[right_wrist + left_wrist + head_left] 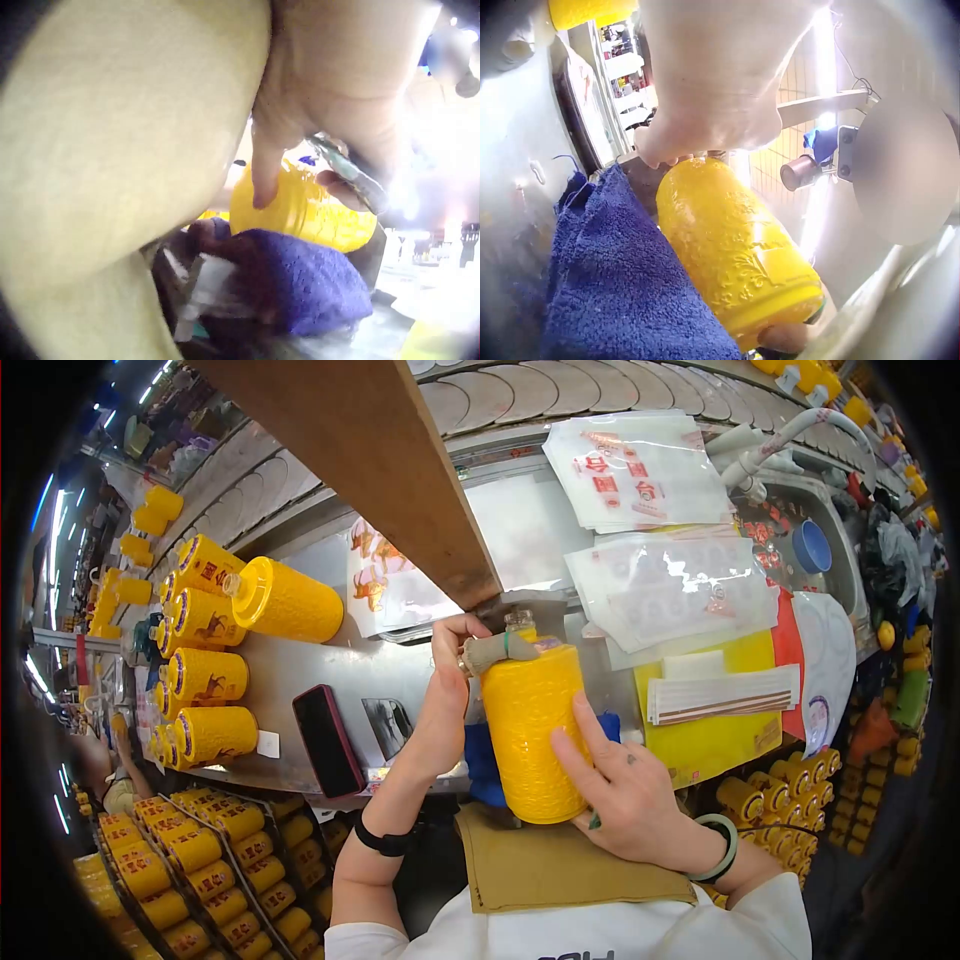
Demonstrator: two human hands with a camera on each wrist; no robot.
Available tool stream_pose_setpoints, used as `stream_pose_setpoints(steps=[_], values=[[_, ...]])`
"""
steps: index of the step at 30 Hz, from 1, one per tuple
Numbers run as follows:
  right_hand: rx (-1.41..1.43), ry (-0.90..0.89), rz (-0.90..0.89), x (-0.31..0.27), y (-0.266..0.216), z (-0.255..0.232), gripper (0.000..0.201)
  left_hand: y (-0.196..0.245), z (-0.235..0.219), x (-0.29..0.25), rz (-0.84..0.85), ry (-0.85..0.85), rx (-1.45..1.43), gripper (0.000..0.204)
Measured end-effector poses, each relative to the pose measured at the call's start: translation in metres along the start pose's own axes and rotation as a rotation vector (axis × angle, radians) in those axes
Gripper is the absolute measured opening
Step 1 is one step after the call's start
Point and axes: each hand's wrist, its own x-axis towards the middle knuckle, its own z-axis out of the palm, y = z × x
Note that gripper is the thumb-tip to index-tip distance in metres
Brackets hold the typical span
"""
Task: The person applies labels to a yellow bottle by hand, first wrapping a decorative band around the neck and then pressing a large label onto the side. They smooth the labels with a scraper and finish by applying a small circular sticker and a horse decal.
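A glossy yellow bottle (535, 740) with raised patterns and a clear top (519, 622) lies tilted over a blue towel (622, 277). My left hand (450, 690) grips it at the neck, the thumb in a grey cover with a green band lying over the shoulder. My right hand (630, 790) holds the lower part, two fingers stretched along its side. A slim greenish object (346, 171) is tucked in the right palm, its kind not clear. In the right wrist view the bottle shows behind the fingers, above the towel.
Left of the hands are a phone (328, 740) and several yellow bottles (208, 676). Printed clear sheets (640, 470) and a stack of white strips (725, 695) lie at right, before a sink with a blue cup (811, 547). A wooden beam (350, 460) crosses overhead. Racked bottles (210, 850) stand below.
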Motion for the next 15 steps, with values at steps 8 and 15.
stream_pose_setpoints(steps=[8, 15], values=[[0.067, 0.010, 0.203, -0.006, 0.003, 0.009, 0.096, 0.000, -0.003, 0.002, -0.003, -0.013, 0.061, 0.079], [0.289, -0.007, 0.201, 0.001, 0.016, -0.020, 0.096, 0.018, 0.020, -0.015, 0.266, 0.215, 0.344, 0.064]])
